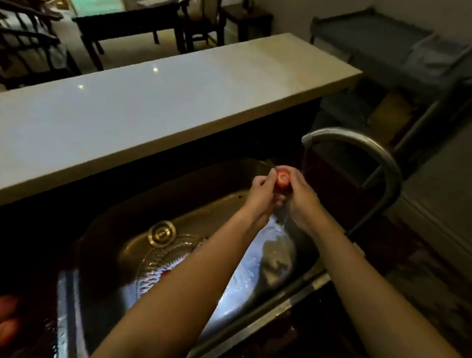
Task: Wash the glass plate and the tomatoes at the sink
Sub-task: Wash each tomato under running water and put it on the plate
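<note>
— Where is the round red tomato (282, 180) from where you stand?

— Up at one o'clock of the steel sink (101, 240), held above the basin; it sits between both hands, right at their fingertips, with the left hand (260, 196) on its nine o'clock side and the right hand (301, 200) on its three o'clock side.

— How tight is the hold?

— Both sets of fingers are curled round it, thumbs on top, so only its upper face shows; the palms sit below it, towards six o'clock.

— And the water?

— The curved steel tap (364, 150) arches in from three o'clock; its thin stream of water (304, 158) drops just beside the tomato, along the right hand's fingers.

— The plate?

— The clear cut-glass plate (162, 254) lies on the sink floor at seven o'clock of the hands, partly under the left forearm; the round drain cover (162, 233) touches its twelve o'clock rim.

— Anything else?

— The two more red tomatoes (4, 318) lie on the dark wet worktop at nine o'clock of the sink, well apart from the hands; a long pale stone counter (143, 101) runs across at twelve o'clock.
</note>
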### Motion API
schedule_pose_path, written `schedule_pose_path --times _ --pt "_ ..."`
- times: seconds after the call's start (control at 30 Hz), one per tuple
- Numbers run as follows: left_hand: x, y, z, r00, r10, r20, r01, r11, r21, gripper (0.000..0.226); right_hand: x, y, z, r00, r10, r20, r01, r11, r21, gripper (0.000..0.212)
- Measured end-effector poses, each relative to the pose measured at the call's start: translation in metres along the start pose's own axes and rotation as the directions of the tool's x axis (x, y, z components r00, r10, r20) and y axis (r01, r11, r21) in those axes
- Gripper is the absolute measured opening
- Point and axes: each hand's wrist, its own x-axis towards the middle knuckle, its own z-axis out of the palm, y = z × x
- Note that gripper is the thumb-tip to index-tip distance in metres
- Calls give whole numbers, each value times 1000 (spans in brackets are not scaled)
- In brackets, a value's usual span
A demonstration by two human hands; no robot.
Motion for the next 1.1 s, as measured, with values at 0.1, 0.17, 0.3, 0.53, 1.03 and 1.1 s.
schedule_pose_path --times 0.1,0.17,0.3,0.53,1.03,1.1 --pt "14 -1 24 999 -14 29 15 999 -40 19 6 -3 -14 988 66 -142 -50 992 116 32" --pt "19 -2 32 999 -1 42 3 998 -56 19 9 -2 -22 980 93 -174 -67 986 150 31" --pt "24 -10 37 996 -9 89 12 999 -41 18 6 3 -35 987 84 -134 -64 988 142 26" --pt "28 -17 45 993 51 110 -65 990 123 40 10 8 -32 984 69 -166 -66 998 22 27" --pt "33 19 60 990 -95 106 99 994 -40 36 22 -12 -37 968 -198 -152 141 937 -319 25" --pt "33 22 56 995 -51 90 42 995 95 41 21 -14 -41 976 -188 -112 138 926 -351 28"
